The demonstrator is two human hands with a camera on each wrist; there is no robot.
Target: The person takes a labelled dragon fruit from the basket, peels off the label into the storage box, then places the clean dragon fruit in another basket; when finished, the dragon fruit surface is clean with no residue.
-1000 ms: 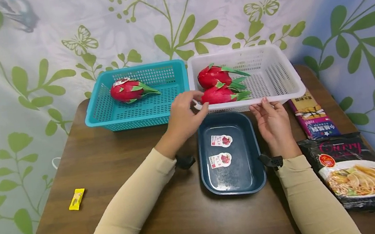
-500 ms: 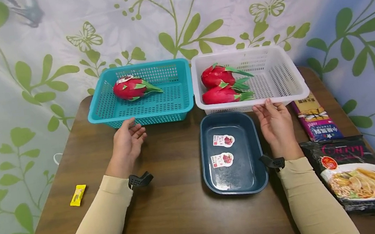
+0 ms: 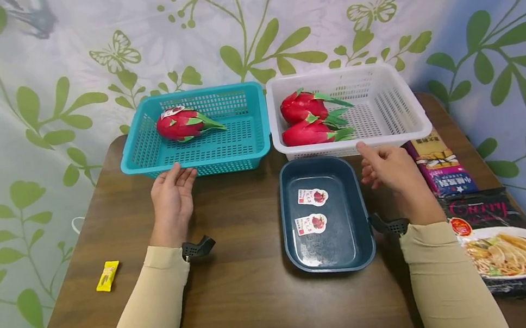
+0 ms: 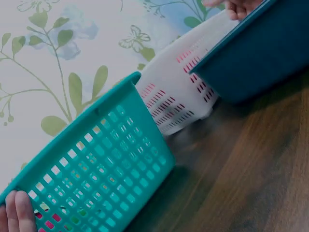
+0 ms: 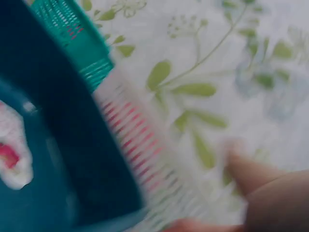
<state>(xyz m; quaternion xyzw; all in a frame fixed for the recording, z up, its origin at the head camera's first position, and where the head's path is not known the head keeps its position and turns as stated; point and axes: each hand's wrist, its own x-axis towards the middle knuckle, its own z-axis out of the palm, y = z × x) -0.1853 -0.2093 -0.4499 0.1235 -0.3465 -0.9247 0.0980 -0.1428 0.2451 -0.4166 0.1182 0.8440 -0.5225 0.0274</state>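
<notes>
A teal basket (image 3: 194,168) with one red dragon fruit (image 3: 181,123) stands at the back left. My left hand (image 3: 172,202) pinches its front rim; fingertips (image 4: 21,208) lie against the outer wall in the left wrist view. Beside it, a white basket (image 3: 388,140) holds two dragon fruits (image 3: 305,132), green leaves pointing right. My right hand (image 3: 394,170) is just in front of its front rim, fingers loosely curled, nothing held. In the blurred right wrist view, the thumb (image 5: 241,166) is apart from the basket (image 5: 140,145).
A dark blue tray (image 3: 332,265) with two fruit-shaped stickers (image 3: 313,197) stands before the white basket. At right lie a pasta packet (image 3: 445,163) and a black curry noodle bag (image 3: 514,242). A small yellow packet (image 3: 107,276) is on the wooden table's left.
My left hand has gone from the white basket's left corner to the teal basket's front rim. The right hand has let go of the white basket's rim and turned, its fingers now lower.
</notes>
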